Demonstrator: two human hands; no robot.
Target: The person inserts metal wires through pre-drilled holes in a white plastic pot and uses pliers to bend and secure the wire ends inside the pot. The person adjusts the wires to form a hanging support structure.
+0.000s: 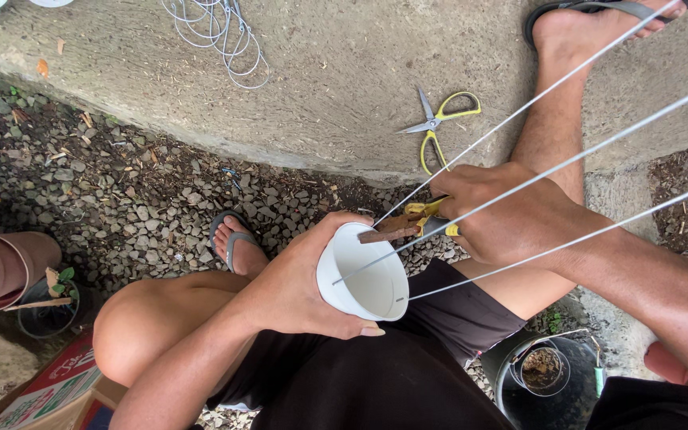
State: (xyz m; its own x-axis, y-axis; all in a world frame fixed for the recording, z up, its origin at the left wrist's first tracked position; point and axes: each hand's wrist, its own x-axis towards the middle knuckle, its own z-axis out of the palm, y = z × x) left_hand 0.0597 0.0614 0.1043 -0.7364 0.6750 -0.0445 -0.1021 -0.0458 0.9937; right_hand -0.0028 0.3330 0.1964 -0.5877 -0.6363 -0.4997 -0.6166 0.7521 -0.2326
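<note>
My left hand (296, 283) wraps around a white plastic cup (368, 279), tilted so its open mouth faces up and right. My right hand (503, 215) grips rusty pliers with yellow handles (408, 221), their jaws at the cup's rim. Three thin white wires (567, 163) run from the cup up to the right edge of the view. I sit with bare knees over gravel, one sandalled foot (232, 239) just left of the cup.
Yellow-handled scissors (439, 123) lie on the concrete slab (320, 72) above my right hand. A coil of white wire (220, 32) rests at the top. Brown pots (5, 267) stand left, a cardboard box (49, 390) bottom left, a dark bucket (547, 382) bottom right.
</note>
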